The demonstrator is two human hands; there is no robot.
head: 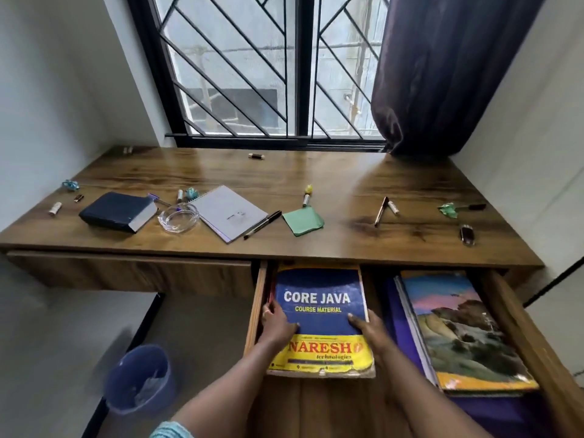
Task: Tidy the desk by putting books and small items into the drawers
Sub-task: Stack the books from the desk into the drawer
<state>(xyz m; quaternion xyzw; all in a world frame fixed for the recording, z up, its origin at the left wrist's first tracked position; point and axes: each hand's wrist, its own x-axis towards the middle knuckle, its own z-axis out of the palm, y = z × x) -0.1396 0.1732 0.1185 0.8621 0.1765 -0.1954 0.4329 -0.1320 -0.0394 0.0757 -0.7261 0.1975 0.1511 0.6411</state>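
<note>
One Core Java book [319,298] lies in the open drawer [255,298], pinched at both edges: left grip [278,324], right grip [368,327]. Right of them is one landscape-cover notebook [464,330]. Beyond, on the desk [347,172] — one dark book [118,211], one spiral notepad [230,211].

1 Core Java book [319,298], 1 notepad [232,211], 1 ashtray [178,218] and 1 bin [139,379].

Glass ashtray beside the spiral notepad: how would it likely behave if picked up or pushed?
The glass ashtray looks thick-walled, so probably heavy for its size. Its clear, glossy surface may be slippery to grip, and it could chip if dropped. Sitting flat and low on the desk, it should slide rather than tip.
</note>
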